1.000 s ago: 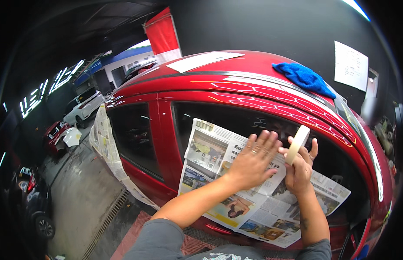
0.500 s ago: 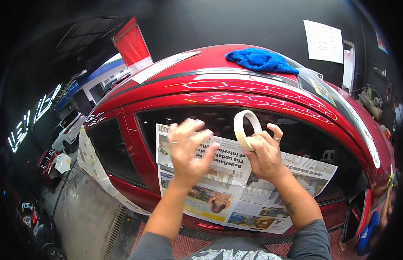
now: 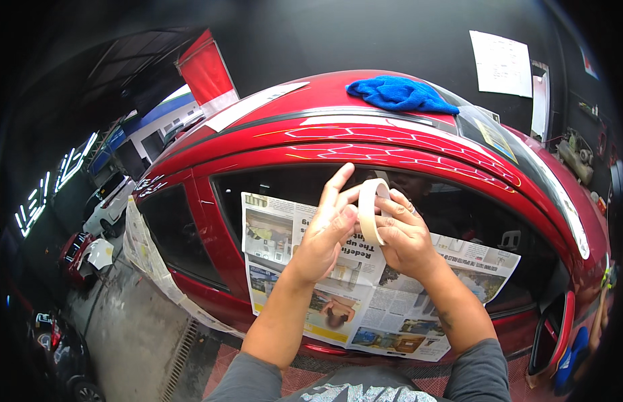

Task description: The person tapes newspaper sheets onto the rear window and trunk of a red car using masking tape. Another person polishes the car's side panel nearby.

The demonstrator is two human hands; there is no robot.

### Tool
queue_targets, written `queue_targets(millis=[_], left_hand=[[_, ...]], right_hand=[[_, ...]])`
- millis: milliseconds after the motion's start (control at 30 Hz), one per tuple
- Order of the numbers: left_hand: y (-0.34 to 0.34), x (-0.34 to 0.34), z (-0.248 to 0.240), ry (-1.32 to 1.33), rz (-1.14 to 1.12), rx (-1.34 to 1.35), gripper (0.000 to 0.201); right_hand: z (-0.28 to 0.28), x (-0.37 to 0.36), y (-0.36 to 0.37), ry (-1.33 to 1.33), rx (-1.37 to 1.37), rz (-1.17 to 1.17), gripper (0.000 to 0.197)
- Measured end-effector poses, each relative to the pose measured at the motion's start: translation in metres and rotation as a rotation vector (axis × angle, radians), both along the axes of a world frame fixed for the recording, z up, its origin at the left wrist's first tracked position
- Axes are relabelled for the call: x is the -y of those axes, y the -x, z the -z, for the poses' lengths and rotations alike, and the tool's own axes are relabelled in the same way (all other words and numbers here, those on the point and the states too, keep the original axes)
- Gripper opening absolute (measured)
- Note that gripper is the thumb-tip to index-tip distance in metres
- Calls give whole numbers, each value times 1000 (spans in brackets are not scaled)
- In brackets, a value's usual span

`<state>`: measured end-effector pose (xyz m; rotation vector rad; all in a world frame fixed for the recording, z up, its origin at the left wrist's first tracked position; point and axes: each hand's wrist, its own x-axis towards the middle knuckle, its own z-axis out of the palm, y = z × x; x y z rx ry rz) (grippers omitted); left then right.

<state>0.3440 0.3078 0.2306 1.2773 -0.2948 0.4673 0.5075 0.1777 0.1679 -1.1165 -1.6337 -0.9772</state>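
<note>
My right hand (image 3: 406, 236) is closed around a roll of pale masking tape (image 3: 370, 213), its fingers partly inside the ring. My left hand (image 3: 323, 238) is at the roll's left side with the index finger stretched upward and the thumb apart; some of its fingertips are hidden by the roll. Behind both hands, an opened newspaper sheet (image 3: 405, 305) hangs over the front side window and door of a red car (image 3: 258, 167). Its upper edge lies against the dark glass (image 3: 291, 181).
A blue cloth (image 3: 402, 94) and a white sheet (image 3: 254, 107) lie on the car's roof. More paper (image 3: 147, 244) covers the rear side at left. The side mirror (image 3: 552, 331) juts out at lower right. A drain grate (image 3: 181, 355) runs along the floor.
My left hand has moved right, from over the newspaper to the tape roll. The roll has turned more edge-on and dropped slightly in my right hand.
</note>
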Motion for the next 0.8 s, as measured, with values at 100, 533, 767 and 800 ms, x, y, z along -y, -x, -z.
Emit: queue_targets(millis=[100, 533, 767, 800], left_hand=[[-1, 0, 0, -121, -33, -20, 111], [0, -7, 22, -483, -494, 323, 121], [3, -8, 15, -274, -320, 98, 88], [0, -5, 14, -226, -280, 45, 87]], right_hand=[[-1, -1, 1, 8, -7, -15, 19], [-5, 2, 4, -19, -78, -58, 28], [0, -1, 3, 0, -104, -116, 47], [1, -1, 3, 10, -102, -107, 49]])
